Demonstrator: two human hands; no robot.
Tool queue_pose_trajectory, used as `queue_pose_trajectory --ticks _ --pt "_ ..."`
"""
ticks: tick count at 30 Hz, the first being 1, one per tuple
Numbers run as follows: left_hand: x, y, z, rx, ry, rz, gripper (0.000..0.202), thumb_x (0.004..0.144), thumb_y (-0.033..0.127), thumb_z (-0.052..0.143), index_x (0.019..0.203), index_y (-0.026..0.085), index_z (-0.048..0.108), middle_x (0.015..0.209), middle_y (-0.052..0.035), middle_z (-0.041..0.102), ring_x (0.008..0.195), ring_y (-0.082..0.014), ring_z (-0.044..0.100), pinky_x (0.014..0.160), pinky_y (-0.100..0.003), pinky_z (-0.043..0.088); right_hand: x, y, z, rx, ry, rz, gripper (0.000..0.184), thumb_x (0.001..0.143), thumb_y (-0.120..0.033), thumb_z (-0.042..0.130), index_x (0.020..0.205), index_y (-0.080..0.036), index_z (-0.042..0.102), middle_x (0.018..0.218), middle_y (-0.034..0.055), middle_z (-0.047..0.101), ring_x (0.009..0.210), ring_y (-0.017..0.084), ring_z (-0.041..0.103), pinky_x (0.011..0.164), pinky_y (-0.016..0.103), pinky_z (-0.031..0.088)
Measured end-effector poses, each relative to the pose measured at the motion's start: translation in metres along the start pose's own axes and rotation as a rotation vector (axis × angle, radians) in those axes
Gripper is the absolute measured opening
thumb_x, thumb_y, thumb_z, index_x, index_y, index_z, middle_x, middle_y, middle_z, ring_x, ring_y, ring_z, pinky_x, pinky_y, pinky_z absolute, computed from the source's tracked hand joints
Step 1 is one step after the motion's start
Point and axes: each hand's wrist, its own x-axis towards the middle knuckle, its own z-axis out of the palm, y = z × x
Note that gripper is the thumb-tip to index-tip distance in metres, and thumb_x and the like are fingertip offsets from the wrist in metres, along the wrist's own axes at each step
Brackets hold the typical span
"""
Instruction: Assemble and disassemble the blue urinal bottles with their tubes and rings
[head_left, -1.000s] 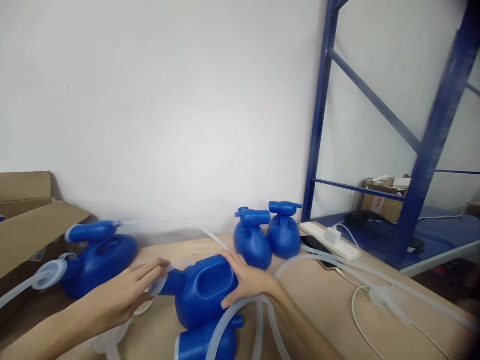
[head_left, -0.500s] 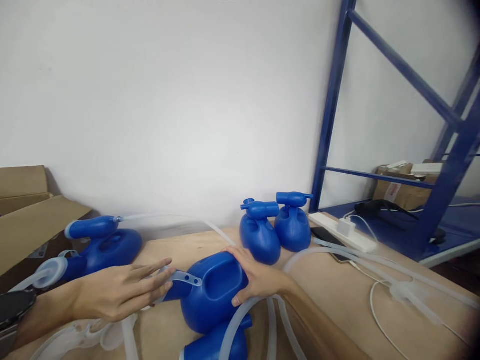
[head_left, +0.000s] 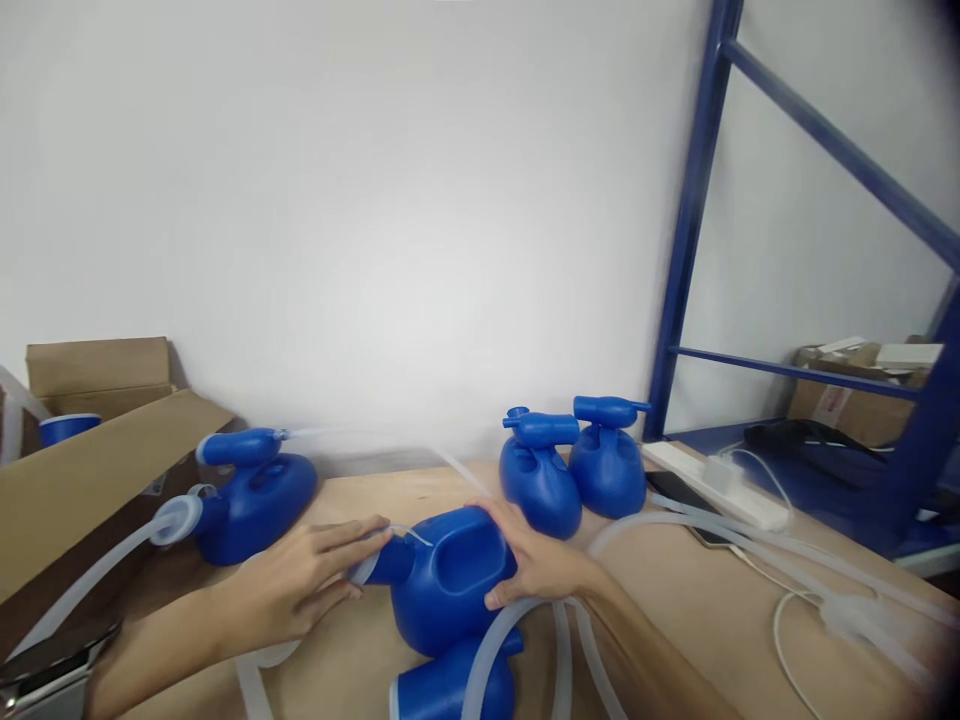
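Note:
A blue plastic urinal bottle [head_left: 472,560] with a moulded grip lies on its side, its neck pointing left. My right hand [head_left: 536,560] is wrapped around its base end, thumb in front and fingers behind. My left hand [head_left: 322,570] curls over the white cap [head_left: 365,570] at the neck, mostly covering it. A thin pale strap [head_left: 412,534] runs from under those fingers to the bottle's shoulder. Just below the bottle lies a blue cup-shaped piece with a spout [head_left: 454,690], partly hidden by a clear hose [head_left: 491,650].
Two more blue bottles [head_left: 540,485] stand by the wall. Another bottle [head_left: 262,505], with hose attached, is beside an open cardboard box [head_left: 112,450] at left. A phone [head_left: 686,505], power strip [head_left: 716,485] and hoses lie at right, near a blue metal frame [head_left: 690,220].
The view has turned left, so everything sits further right. My left fingers have closed down on the cap, and the strap now appears nearly edge-on. My right hand keeps its hold.

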Motion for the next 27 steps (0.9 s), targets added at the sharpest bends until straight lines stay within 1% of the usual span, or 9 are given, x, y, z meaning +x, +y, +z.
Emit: queue_pose_trajectory --ticks 3,6,11,14,17,19,20,23,27 --pt "0.0 0.003 0.007 -0.076 0.019 -0.162 0.063 0.099 0.025 0.062 0.158 0.039 0.045 0.153 -0.0042 0.06 0.136 -0.0306 0.061 0.108 -0.042 0.057 -0.002 -0.002 0.0 0.0 0.004 0.012 0.135 0.058 -0.063 0.092 0.167 -0.023 0.023 0.165 0.0153 0.026 0.156 0.04 0.017 0.128 0.051 0.018" --pt "0.003 0.007 0.011 -0.088 0.028 -0.305 0.056 0.096 0.033 0.067 0.151 0.033 0.056 0.149 -0.0076 0.063 0.137 -0.0327 0.061 0.111 -0.047 0.055 -0.002 -0.002 0.001 -0.011 0.013 0.004 0.136 0.058 -0.065 0.091 0.167 -0.021 0.022 0.167 0.0152 0.025 0.158 0.039 0.012 0.129 0.05 0.015" --pt "0.01 0.014 0.006 -0.034 0.044 -0.329 0.054 0.094 0.034 0.071 0.148 0.033 0.06 0.148 -0.0046 0.064 0.134 -0.0291 0.064 0.11 -0.041 0.056 0.0 0.002 0.001 -0.018 0.021 -0.031 0.139 0.056 -0.066 0.09 0.166 -0.016 0.023 0.168 0.0171 0.023 0.158 0.039 0.012 0.13 0.049 0.014" --pt "0.008 0.021 0.007 0.014 0.085 -0.319 0.063 0.095 0.032 0.071 0.155 0.031 0.05 0.145 -0.0045 0.067 0.128 -0.0268 0.069 0.104 -0.036 0.06 -0.001 0.002 0.0 0.0 0.028 -0.039 0.143 0.053 -0.066 0.092 0.166 -0.014 0.022 0.168 0.019 0.022 0.156 0.039 0.017 0.129 0.05 0.018" --pt "-0.001 0.034 0.023 0.178 0.263 -0.27 0.059 0.101 0.032 0.064 0.157 0.025 0.045 0.142 -0.0099 0.069 0.126 -0.0312 0.069 0.104 -0.044 0.06 -0.002 0.002 -0.001 0.014 0.041 -0.046 0.142 0.05 -0.066 0.093 0.165 -0.014 0.026 0.167 0.0186 0.025 0.156 0.04 0.018 0.129 0.049 0.02" --pt "-0.007 0.044 0.04 0.417 0.491 -0.227 0.042 0.104 0.032 0.06 0.145 0.021 0.056 0.132 -0.0129 0.074 0.121 -0.0353 0.071 0.104 -0.051 0.056 -0.003 0.003 -0.001 0.02 0.045 -0.055 0.141 0.049 -0.065 0.093 0.164 -0.016 0.028 0.167 0.0172 0.025 0.157 0.04 0.015 0.129 0.048 0.019" --pt "-0.01 0.049 0.049 0.499 0.548 -0.238 0.035 0.105 0.033 0.057 0.137 0.019 0.061 0.124 -0.0129 0.077 0.113 -0.0352 0.073 0.099 -0.05 0.057 -0.004 0.003 0.0 0.023 0.047 -0.057 0.14 0.049 -0.063 0.094 0.164 -0.016 0.029 0.167 0.0171 0.025 0.157 0.04 0.014 0.129 0.048 0.019" --pt "-0.012 0.062 0.07 0.573 0.57 -0.366 0.036 0.109 0.042 0.047 0.127 0.017 0.065 0.107 -0.0112 0.077 0.094 -0.0315 0.073 0.083 -0.043 0.056 -0.004 0.004 0.001 0.03 0.059 -0.052 0.139 0.047 -0.058 0.097 0.162 -0.017 0.032 0.165 0.0175 0.027 0.155 0.041 0.018 0.128 0.047 0.02" --pt "0.002 0.08 0.079 0.484 0.635 -0.526 0.037 0.109 0.043 0.041 0.121 0.02 0.067 0.102 -0.0085 0.076 0.089 -0.028 0.072 0.076 -0.038 0.053 -0.004 0.004 0.004 0.018 0.058 -0.042 0.136 0.047 -0.053 0.097 0.162 -0.019 0.032 0.16 0.0173 0.031 0.151 0.042 0.025 0.126 0.049 0.024"
